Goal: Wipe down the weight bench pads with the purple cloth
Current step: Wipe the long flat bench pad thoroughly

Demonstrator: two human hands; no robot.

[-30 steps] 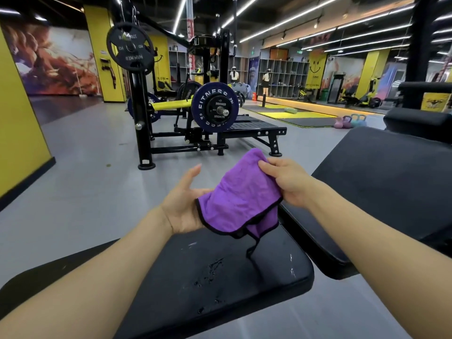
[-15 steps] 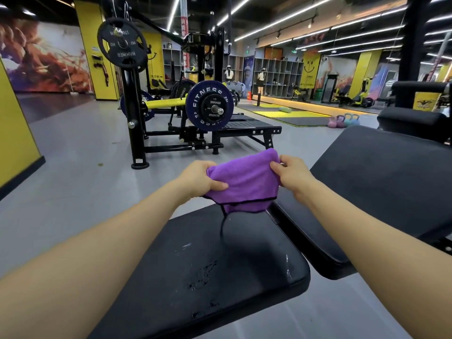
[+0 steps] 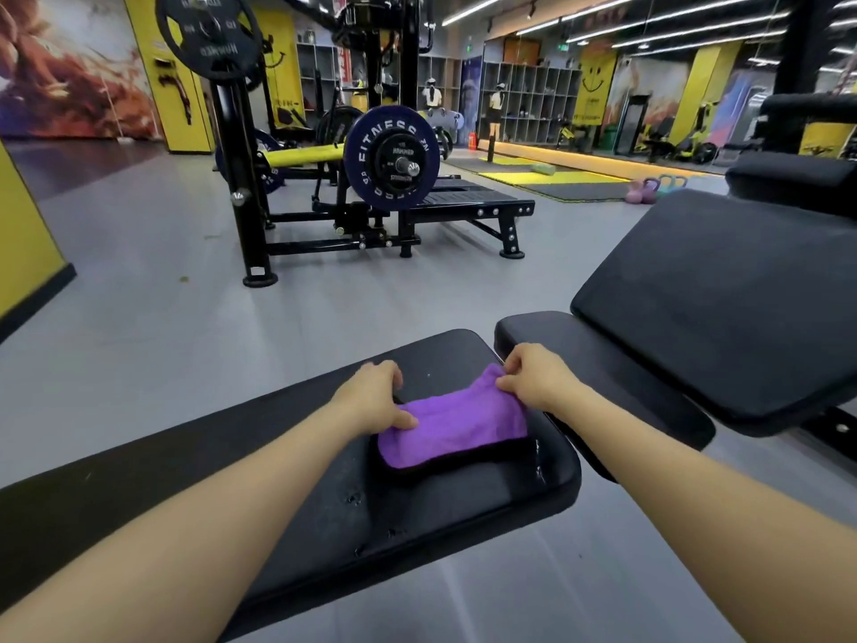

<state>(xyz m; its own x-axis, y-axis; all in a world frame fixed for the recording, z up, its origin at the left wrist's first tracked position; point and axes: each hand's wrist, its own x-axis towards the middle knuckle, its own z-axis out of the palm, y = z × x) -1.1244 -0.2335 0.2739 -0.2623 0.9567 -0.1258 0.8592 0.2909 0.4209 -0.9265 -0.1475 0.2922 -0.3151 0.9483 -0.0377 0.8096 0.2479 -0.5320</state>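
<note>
Two hands — left hand [image 3: 376, 397] & right hand [image 3: 533, 380] — pinch purple cloth [image 3: 452, 433] on seat pad [image 3: 463, 512]; wiping barely begun, back pad [image 3: 723, 308] untouched.

arms extended, left hand [image 3: 376, 397] and right hand [image 3: 533, 378] (fingers curled)

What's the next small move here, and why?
Probably drag the purple cloth toward the body along the front pad: it lies flat there, left hand and right hand hold its far corners, and scuffs show nearer.

Gym: plate-loaded machine [image 3: 324, 178], bench pads [image 3: 723, 290], kettlebells [image 3: 649, 190], mats.
</note>
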